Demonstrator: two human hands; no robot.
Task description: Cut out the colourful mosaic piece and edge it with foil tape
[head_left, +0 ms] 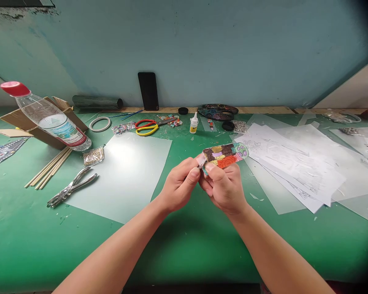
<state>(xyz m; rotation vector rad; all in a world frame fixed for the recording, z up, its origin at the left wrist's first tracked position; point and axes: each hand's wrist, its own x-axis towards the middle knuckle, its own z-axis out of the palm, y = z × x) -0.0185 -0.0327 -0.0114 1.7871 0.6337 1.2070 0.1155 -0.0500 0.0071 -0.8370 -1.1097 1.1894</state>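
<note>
Both hands are up above the table, close together. My right hand (226, 185) is closed on a flat colourful piece (222, 154), a rounded strip with a patchwork of brown, orange, yellow and green drawn on it. Its rounded end points right and away from me. At the near left end of that piece, my left hand (181, 183) pinches with thumb and fingers. Something small, pale and partly dark shows at the left fingertips, too little to name. A small glue bottle (194, 124) with a white nozzle stands upright beyond the hands.
A translucent sheet (125, 175) and hole-punch pliers (72, 188) lie left, near wooden sticks (50, 168) and a tilted bottle (53, 122). Scissors (147, 126) lie behind. A black phone (148, 92) leans on the wall. Paper sheets (294, 159) spread right.
</note>
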